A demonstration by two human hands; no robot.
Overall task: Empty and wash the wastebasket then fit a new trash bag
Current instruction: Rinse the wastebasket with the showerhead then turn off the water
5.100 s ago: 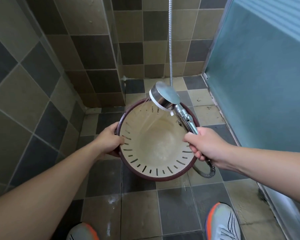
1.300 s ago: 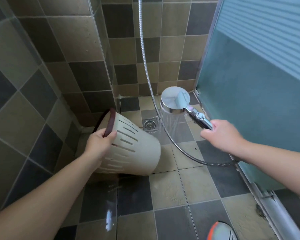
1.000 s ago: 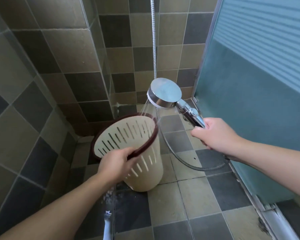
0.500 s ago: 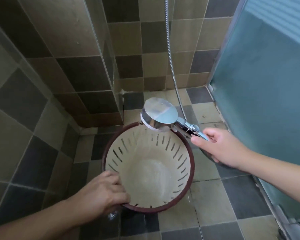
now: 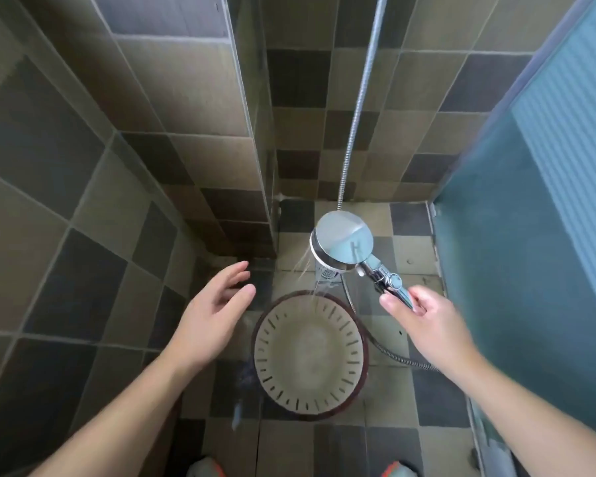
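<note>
A cream slotted wastebasket (image 5: 310,356) with a dark red rim stands upright on the tiled shower floor, seen from above, with nothing in it. My right hand (image 5: 424,325) grips the handle of a chrome shower head (image 5: 343,241), which hangs above the basket's far rim and sprays water down into it. My left hand (image 5: 214,311) hovers to the left of the basket, fingers spread and relaxed, touching nothing.
Tiled walls (image 5: 83,166) close in on the left and back. A frosted glass shower door (image 5: 530,218) stands at the right. The metal hose (image 5: 358,108) hangs from above and loops on the floor behind the basket. My two shoes (image 5: 207,468) show at the bottom edge.
My left hand has let go of the basket's rim and drawn away to the left. The basket now stands on the floor, lower in view. The shower head stays over its far rim.
</note>
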